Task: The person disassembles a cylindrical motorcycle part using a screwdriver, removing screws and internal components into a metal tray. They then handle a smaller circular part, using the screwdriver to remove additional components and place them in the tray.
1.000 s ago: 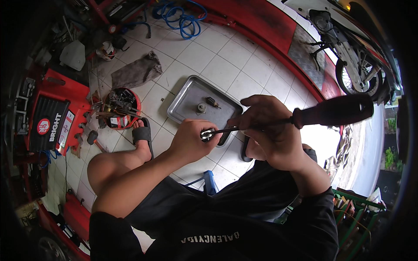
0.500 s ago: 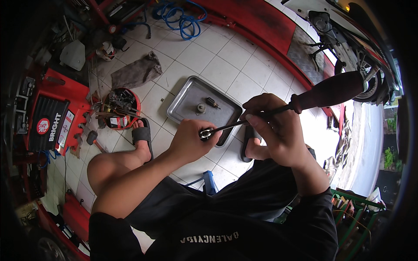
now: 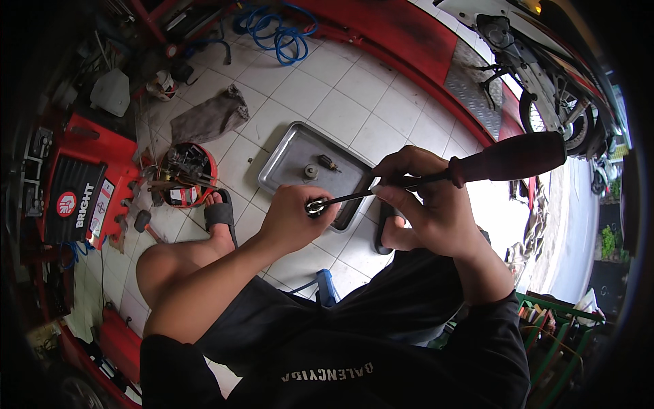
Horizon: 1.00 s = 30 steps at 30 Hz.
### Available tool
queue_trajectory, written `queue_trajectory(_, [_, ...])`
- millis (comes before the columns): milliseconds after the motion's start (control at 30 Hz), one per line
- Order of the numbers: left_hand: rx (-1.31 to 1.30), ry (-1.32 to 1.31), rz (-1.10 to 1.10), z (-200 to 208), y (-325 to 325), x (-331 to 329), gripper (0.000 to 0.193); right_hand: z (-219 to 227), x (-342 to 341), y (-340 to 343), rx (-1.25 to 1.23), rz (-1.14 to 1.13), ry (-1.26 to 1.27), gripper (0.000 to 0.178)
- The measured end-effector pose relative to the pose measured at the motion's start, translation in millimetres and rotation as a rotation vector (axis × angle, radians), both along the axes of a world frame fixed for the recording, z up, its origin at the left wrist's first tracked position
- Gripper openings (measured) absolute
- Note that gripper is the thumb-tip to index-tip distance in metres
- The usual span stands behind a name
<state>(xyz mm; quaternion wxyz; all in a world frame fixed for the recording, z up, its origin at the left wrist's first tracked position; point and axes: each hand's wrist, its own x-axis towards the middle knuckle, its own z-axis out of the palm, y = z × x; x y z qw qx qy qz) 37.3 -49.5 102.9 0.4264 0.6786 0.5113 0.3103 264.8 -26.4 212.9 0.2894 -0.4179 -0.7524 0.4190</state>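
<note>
My left hand (image 3: 289, 221) is closed around a small shiny metal part (image 3: 315, 206), whose round end shows between thumb and fingers. In my right hand (image 3: 436, 208), the fingers pinch the dark shaft of a screwdriver with a thick dark red handle (image 3: 511, 159). That handle points away to the right, and the shaft's tip meets the metal part. Beneath the hands, a grey metal tray (image 3: 310, 141) rests on the floor, partly covered by them. A small round metal piece (image 3: 311, 171) and a small dark piece (image 3: 328, 162) lie in it.
A red tub (image 3: 211, 165) of tools stands left of the tray, beside a red tool case (image 3: 95, 177) and a hammer (image 3: 144, 221). A grey rag (image 3: 211, 116) and coiled blue hose (image 3: 289, 37) lie farther off. A motorcycle (image 3: 545, 88) stands far right.
The screwdriver's handle has dipped slightly, its tip still at the metal part. Both hands keep their holds, and the whole view has shifted a little.
</note>
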Motion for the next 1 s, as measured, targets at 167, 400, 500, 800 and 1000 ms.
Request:
queue_trajectory(167, [-0.005,-0.035,0.012,-7,1,1,0.02,4,-1,0,-0.144,-0.01,0.117,0.049])
queue_trajectory(400, [-0.014,-0.091,0.032,-11,3,-1,0.019,-12,-7,-3,-0.025,-0.013,0.279,0.042])
queue_trajectory(500, [-0.048,-0.063,0.004,-5,5,-2,0.02,-10,-6,3,0.191,0.01,0.132,0.029])
queue_trajectory(800, [-0.074,-0.064,0.062,-6,6,2,0.023,-5,-3,10,0.185,-0.009,0.086,0.023])
queue_trajectory(1000, [-0.07,-0.059,0.04,-5,5,0,0.022,7,0,6,-0.048,0.035,0.141,0.037])
